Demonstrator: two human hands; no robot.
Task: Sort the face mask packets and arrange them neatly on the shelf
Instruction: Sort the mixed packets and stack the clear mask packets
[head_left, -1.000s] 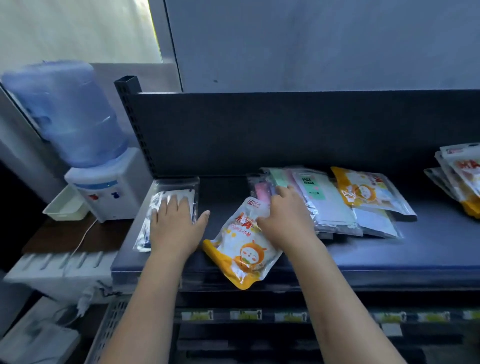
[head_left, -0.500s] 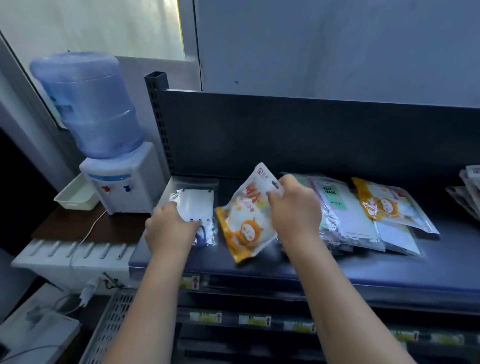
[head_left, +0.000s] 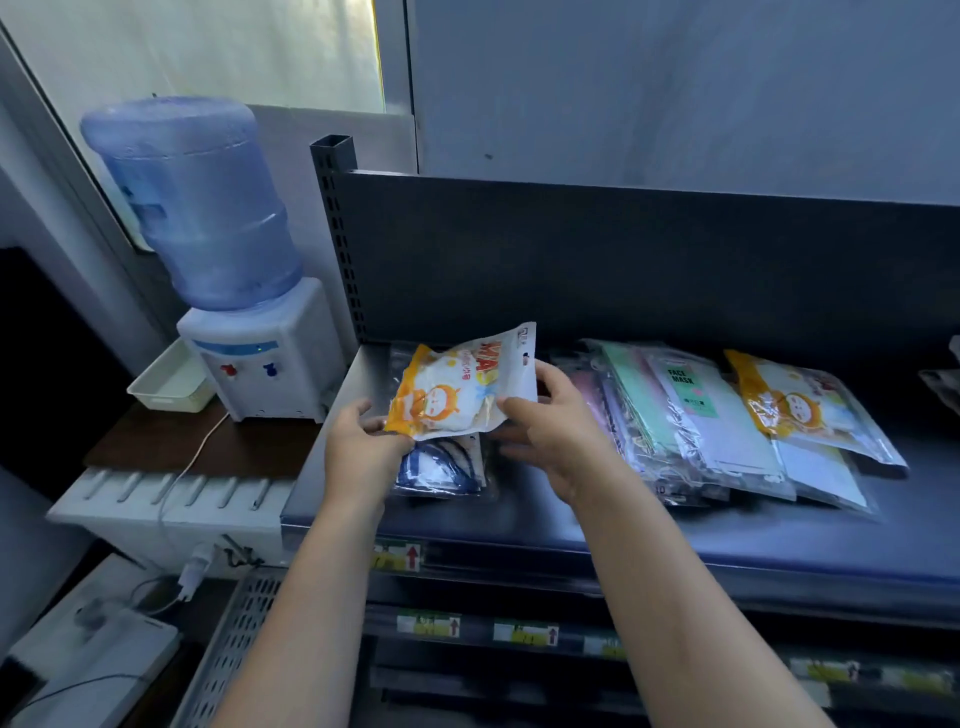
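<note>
An orange-and-white cartoon mask packet (head_left: 462, 387) is held in the air above the left end of the dark shelf (head_left: 675, 530). My left hand (head_left: 358, 447) pinches its lower left corner. My right hand (head_left: 550, 431) grips its right edge. Beneath it lies a clear packet with a dark blue mask (head_left: 447, 467). To the right spreads an overlapping pile of packets, among them a green "FACE MASK" packet (head_left: 691, 395) and a second orange cartoon packet (head_left: 800, 405).
A water dispenser (head_left: 249, 338) with a blue bottle stands left of the shelf on a brown ledge, next to a cream tray (head_left: 166, 387). The shelf's dark back panel (head_left: 623, 260) rises behind. More packets peek in at the far right edge (head_left: 948, 384). Lower shelves carry price labels.
My right hand lifted the orange cartoon packet off the shelf and carried it left over the clear packet. My left hand left the clear packet and took the orange packet's corner.
</note>
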